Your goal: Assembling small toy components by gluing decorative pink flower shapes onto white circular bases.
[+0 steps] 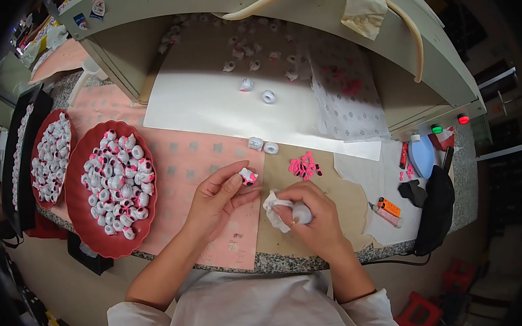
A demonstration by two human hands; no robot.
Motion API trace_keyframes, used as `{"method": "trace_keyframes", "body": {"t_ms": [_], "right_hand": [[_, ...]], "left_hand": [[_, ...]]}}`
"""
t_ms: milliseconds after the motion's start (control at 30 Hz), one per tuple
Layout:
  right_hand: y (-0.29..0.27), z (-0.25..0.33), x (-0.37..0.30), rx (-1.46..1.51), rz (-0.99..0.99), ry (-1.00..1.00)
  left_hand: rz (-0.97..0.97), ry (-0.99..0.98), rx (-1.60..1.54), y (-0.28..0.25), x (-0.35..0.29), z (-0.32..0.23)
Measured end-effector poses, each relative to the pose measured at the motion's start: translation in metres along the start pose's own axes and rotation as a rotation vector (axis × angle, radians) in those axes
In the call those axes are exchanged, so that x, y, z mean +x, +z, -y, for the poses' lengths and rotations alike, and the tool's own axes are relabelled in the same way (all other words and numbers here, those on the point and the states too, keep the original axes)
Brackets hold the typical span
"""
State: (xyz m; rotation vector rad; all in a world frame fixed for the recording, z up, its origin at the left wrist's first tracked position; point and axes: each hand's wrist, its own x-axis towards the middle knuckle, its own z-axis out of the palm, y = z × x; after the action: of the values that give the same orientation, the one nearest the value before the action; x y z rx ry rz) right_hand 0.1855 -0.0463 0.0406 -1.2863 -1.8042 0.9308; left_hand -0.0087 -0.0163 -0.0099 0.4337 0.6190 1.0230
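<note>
Between the thumb and fingers of my left hand (218, 199) is a small white figure with pink and black parts (248, 176). My right hand (316, 219) is closed around a small translucent bottle (301, 213) and a crumpled white tissue (275, 211). Both hands are above the table's paper covering, a short gap apart. Just beyond them lies a pile of small pink and black pieces (303, 166) on brown paper (342, 206). Two white pieces (263, 144) sit by the edge of a white sheet (208, 100).
Left of my arm, a red scalloped tray (83, 218) holds many white-and-pink figures; a second red tray (68, 125) stands beyond it. A grey hooded box (115, 64) arches over more figures. At right are an orange box (389, 206), a tube (388, 217) and black cloth (435, 217).
</note>
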Motion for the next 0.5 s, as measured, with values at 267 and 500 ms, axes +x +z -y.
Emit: {"method": "trace_keyframes", "body": {"t_ms": [267,500], "right_hand": [[0.031,-0.004,0.024,-0.012,-0.116,-0.099],[0.038,-0.008,0.027,-0.021,-0.062,-0.126]], "left_hand": [[-0.024,0.046,0.198,-0.003,-0.004,0.01],[0.003,-0.006,0.172,-0.013,-0.005,0.004]]}}
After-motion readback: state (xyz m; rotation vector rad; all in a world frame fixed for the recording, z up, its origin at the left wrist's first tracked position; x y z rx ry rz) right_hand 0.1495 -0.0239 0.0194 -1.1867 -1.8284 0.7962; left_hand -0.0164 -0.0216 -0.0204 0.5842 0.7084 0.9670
